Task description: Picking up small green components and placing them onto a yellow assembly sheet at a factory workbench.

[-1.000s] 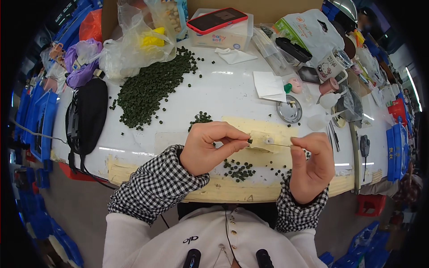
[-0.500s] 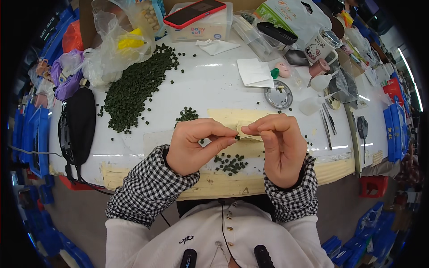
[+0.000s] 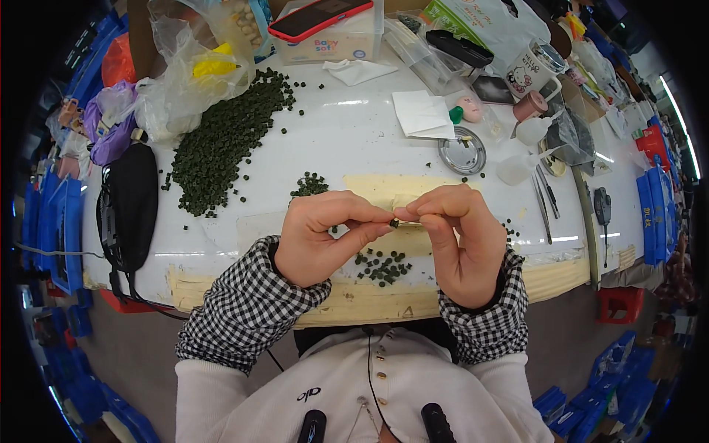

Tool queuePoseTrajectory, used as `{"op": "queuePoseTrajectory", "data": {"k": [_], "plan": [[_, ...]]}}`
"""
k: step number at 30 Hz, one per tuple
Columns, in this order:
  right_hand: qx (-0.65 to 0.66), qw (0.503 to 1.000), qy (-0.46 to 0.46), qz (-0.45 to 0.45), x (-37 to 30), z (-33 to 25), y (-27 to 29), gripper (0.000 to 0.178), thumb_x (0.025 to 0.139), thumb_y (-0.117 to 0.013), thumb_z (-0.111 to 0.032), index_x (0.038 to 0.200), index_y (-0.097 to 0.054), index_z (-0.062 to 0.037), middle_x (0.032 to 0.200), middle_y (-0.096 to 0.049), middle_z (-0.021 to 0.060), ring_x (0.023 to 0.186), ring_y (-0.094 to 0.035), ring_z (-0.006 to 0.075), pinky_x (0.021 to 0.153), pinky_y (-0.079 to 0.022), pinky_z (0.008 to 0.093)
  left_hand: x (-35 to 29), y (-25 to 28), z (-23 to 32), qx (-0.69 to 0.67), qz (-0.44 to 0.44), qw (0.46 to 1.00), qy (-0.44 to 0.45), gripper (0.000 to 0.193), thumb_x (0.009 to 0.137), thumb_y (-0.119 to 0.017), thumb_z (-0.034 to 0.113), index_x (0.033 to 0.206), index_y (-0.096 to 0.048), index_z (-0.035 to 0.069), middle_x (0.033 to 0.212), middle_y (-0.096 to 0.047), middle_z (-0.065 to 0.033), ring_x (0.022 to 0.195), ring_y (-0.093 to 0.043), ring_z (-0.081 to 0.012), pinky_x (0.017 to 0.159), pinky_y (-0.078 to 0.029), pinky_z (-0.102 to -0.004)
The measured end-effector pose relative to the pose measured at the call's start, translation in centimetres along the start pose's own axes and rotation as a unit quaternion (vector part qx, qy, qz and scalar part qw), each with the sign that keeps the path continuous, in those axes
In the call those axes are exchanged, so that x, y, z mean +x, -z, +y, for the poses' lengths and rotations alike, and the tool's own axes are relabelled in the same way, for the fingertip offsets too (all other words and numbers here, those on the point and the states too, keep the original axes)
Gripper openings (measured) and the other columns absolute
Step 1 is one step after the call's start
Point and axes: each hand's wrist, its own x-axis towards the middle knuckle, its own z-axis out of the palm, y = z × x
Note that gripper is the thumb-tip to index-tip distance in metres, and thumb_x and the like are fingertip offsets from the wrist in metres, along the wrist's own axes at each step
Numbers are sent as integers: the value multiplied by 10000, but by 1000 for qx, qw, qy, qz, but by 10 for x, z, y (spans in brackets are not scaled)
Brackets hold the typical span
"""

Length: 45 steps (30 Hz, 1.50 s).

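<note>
1. the right hand (image 3: 465,240) was, one second ago, well apart at the right; now it has come left, and its fingertips are at those of the left hand (image 3: 321,236). i judge this a close step, needing both hands together.
2. the left hand pinches a small green piece (image 3: 394,224), above the yellow sheet (image 3: 358,184). the right hand is also closed in a pinch; what it grips is perhaps something thin, but i cannot tell.
3. around them, the white table (image 3: 347,140) carries a large dark pile (image 3: 221,140) at far left, a round metal lid (image 3: 463,151) at far right, and tweezers (image 3: 543,207) at right.
4. loose pieces (image 3: 384,269) lie on the near side, a little in the way.
</note>
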Motion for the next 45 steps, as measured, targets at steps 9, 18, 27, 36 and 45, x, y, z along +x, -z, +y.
{"op": "queuePoseTrajectory", "data": {"k": [9, 18, 27, 36, 45], "plan": [[29, 997, -40, 60, -2, -3, 5, 43, 899, -605, 28, 941, -599, 21, 868, -638, 119, 729, -637, 194, 658, -502, 254, 0, -1, 2, 2, 5, 1000, 4, 160, 820, -686, -65, 976, -703, -32, 810, -681, -101, 730, -657, -142, 680, -522, -244], [-286, 958, -9, 20, -4, 10, 19, 94, 834, -671, -13, 874, -587, 6, 833, -606, 124, 759, -596, 285, 664, -491, 343, -1, 0, 0, -12, 25, 999, -16, 176, 808, -685, -98, 977, -694, -50, 838, -683, -123, 759, -664, -155, 694, -537, -244], [-312, 950, 13, 15, -9, 8, 19, 232, 786, -699, 5, 1014, -663, -8, 869, -615, 108, 788, -584, 270, 678, -481, 351, -1, -2, 1, -33, 35, 999, -20, 188, 818, -672, -106, 994, -694, -45, 863, -687, -128, 772, -672, -161, 701, -547, -245], [-110, 993, -12, -31, -25, -10, -2, 385, 776, -686, 64, 1155, -660, 3, 893, -612, 104, 755, -554, 236, 662, -462, 308, -1, -5, -3, -44, 42, 998, -20, 186, 829, -686, -62, 1008, -704, -20, 847, -689, -110, 759, -657, -136, 687, -534, -234], [-84, 996, -15, -38, -30, -9, -4, 360, 791, -680, 69, 1146, -661, 12, 899, -619, 109, 755, -577, 231, 648, -476, 303, -3, -4, 1, 56, 23, 996, -71, 213, 801, -670, -120, 991, -699, -28, 858, -696, -127, 770, -657, -168, 690, -516, -256]]}}
